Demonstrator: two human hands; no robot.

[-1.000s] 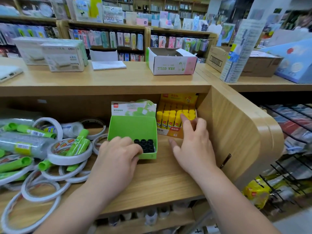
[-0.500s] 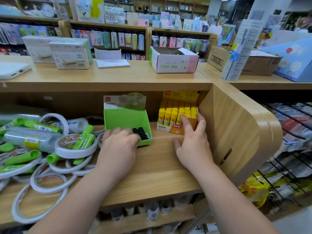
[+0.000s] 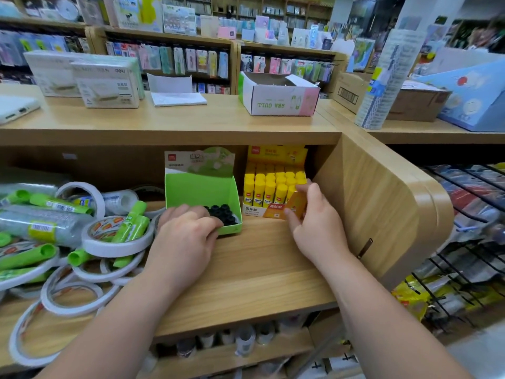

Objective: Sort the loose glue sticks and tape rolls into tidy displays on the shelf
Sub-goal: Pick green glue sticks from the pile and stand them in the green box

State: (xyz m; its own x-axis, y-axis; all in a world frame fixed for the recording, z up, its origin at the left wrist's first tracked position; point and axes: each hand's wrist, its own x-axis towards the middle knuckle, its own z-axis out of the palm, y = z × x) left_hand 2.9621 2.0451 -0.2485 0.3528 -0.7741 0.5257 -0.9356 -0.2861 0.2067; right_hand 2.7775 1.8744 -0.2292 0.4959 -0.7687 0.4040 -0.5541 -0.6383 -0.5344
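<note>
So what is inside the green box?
Black round caps cluster front right in the green box; its back is bare. The left hand hides the front left corner.

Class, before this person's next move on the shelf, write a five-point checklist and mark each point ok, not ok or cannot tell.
1. Right hand has a grip on the yellow box: ok, pinching its front right corner.
2. Left hand on the green box: ok, curled over its front edge.
3. Yellow glue sticks upright in rows: ok.
4. Room in the green box: ok, only black pieces in one corner.
5. Loose green glue sticks sorted: not ok, lying among tape rolls.
</note>
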